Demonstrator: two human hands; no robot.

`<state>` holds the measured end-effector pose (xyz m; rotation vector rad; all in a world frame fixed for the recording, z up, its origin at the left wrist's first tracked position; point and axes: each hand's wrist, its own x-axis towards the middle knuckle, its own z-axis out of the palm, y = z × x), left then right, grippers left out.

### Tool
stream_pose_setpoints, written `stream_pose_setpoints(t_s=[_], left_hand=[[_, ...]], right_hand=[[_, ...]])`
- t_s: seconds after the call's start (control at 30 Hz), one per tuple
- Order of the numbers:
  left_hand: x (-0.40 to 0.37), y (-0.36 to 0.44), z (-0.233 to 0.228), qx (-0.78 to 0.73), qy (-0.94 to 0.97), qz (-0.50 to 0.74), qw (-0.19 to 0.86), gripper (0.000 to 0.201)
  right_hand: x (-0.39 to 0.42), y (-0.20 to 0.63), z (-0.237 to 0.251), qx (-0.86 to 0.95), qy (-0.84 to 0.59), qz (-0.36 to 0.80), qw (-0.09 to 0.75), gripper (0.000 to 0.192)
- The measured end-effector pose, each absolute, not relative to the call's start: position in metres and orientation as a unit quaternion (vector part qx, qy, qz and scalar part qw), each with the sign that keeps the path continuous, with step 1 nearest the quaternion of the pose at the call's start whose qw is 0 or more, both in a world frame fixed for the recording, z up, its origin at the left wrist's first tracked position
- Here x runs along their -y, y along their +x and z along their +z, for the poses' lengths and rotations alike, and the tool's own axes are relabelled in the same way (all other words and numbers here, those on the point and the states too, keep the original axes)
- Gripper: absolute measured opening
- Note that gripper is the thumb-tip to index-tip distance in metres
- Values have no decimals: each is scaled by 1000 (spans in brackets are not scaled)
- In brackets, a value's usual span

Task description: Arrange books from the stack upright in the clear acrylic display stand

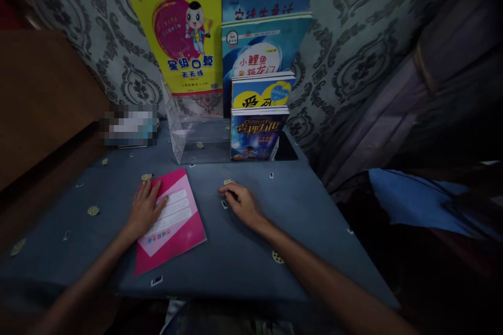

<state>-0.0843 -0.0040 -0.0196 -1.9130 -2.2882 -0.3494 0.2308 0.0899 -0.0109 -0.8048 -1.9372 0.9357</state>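
Head view: left hand (145, 208) lies flat, fingers spread, on a pink glossy booklet (173, 222); right hand (241, 202) rests loosely curled, empty, on the grey-blue cloth-covered table (251, 261)

Left hand (145, 209) and right hand (242, 202) lie flat, palms down, fingers spread.

Pink booklet (173, 220): paper, glossy cover with a slight sheen, lying under the left hand (144, 209).
Table cover (243, 256): matt grey-blue cloth, small printed motifs; the right hand (241, 202) lies on it.
Book stand (188, 136): clear, smooth, glossy plastic.
Upright books (257, 133): glossy paper covers.
Wall (346, 63): matt patterned covering.
Side panel (39, 94): smooth brown wood.
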Motion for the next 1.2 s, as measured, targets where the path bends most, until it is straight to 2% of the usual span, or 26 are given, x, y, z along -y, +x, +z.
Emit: stream_pose_setpoints(t_s=[0.17,0.4,0.6,0.8,1.2], left_hand=[[12,-38,-22,716,-687,-113,50,60],[-29,18,-18,654,-745,-127,31,62],[-57,53,-12,601,-785,-149,8,53],[-68,39,-2,590,-786,-184,4,41],[-61,39,8,598,-788,-131,72,35]], right_hand=[[-86,233,-6,784,-315,341,413,28],[-81,237,2,821,-287,259,420,30],[-84,241,2,858,-296,215,359,33],[-92,239,-9,885,-315,162,303,35],[-97,224,-4,920,-316,138,184,51]])
